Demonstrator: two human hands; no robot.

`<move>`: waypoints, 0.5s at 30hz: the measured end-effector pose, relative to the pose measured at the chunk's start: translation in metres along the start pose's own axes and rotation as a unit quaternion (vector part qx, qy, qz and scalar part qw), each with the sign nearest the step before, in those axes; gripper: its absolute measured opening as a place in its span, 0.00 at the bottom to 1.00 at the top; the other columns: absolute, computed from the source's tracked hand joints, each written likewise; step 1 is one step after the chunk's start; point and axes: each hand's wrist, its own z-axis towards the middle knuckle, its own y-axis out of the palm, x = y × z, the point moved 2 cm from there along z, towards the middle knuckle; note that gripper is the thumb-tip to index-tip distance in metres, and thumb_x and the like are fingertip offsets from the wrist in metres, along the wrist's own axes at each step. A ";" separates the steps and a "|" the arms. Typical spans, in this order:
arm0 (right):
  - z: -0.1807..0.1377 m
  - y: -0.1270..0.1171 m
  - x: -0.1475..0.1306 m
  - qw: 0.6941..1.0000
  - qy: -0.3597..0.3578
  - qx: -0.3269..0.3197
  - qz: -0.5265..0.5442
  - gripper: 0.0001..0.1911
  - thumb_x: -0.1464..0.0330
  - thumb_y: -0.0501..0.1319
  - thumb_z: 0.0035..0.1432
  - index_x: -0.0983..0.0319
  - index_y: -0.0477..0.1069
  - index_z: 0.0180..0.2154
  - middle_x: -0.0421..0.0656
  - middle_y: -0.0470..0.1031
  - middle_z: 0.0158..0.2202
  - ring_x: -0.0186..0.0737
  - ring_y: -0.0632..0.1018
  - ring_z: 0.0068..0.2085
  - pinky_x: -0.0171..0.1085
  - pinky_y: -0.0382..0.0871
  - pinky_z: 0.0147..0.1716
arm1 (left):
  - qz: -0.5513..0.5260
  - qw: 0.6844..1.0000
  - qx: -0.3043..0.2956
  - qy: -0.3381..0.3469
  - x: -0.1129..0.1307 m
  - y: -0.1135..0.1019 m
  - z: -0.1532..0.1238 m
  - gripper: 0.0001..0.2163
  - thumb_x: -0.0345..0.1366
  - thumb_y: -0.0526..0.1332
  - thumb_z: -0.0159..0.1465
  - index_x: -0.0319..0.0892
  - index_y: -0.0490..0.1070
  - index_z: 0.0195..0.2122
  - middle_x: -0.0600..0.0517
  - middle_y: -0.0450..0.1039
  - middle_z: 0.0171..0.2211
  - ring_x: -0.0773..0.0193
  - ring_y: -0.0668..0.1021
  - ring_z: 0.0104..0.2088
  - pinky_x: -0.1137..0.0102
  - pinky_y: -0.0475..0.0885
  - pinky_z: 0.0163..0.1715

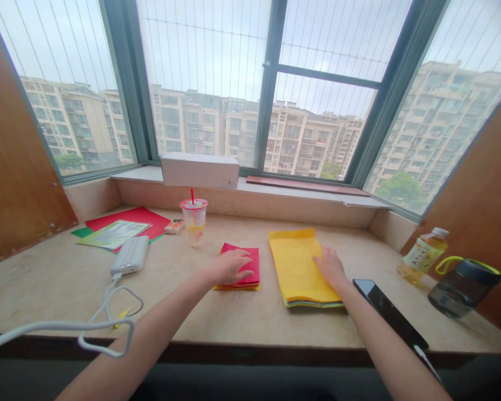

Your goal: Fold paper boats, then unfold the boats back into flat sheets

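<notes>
A small stack of folded paper, red on top with yellow beneath, lies in the middle of the counter. My left hand rests over its upper left part, fingers stretched out to the right. To the right lies a larger stack of paper sheets, yellow on top, with blue and darker layers showing at the near edge. At its right edge is my right hand, somewhat blurred, its fingers apart and the thumb on the yellow sheet. Neither hand grips anything that I can make out.
Left on the counter are red and green sheets, a white power bank with a cable, a small box and a plastic cup. Right are a phone, a drink bottle and a dark tumbler.
</notes>
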 end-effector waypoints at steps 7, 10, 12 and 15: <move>-0.059 -0.021 -0.017 0.944 -0.211 -0.247 -0.062 0.22 0.59 0.55 0.65 0.58 0.71 0.57 0.49 0.67 0.62 0.49 0.67 0.63 0.49 0.57 0.63 | 0.039 0.990 -0.117 0.062 -0.018 -0.003 -0.034 0.26 0.47 0.64 0.60 0.45 0.69 0.59 0.42 0.63 0.64 0.46 0.67 0.62 0.55 0.62 0.61; -0.087 -0.046 -0.008 0.910 -0.257 -0.313 -0.083 0.26 0.52 0.61 0.60 0.49 0.69 0.58 0.44 0.62 0.66 0.52 0.64 0.65 0.52 0.57 0.64 | 0.051 0.987 -0.127 0.083 -0.028 -0.003 -0.039 0.26 0.45 0.63 0.62 0.44 0.67 0.60 0.40 0.62 0.64 0.46 0.67 0.62 0.56 0.63 0.60; -0.095 -0.059 0.000 0.908 -0.265 -0.307 -0.101 0.28 0.53 0.64 0.57 0.48 0.68 0.59 0.44 0.61 0.66 0.55 0.63 0.65 0.54 0.56 0.64 | 0.047 0.987 -0.118 0.099 -0.033 -0.003 -0.039 0.23 0.42 0.62 0.63 0.43 0.68 0.58 0.40 0.64 0.63 0.46 0.69 0.61 0.56 0.64 0.59; -0.097 -0.066 0.010 0.911 -0.272 -0.285 -0.123 0.25 0.58 0.63 0.60 0.49 0.69 0.59 0.46 0.64 0.65 0.54 0.66 0.64 0.55 0.58 0.63 | 0.043 0.986 -0.103 0.122 -0.036 -0.002 -0.037 0.18 0.39 0.60 0.65 0.44 0.70 0.56 0.42 0.67 0.61 0.48 0.70 0.59 0.57 0.65 0.58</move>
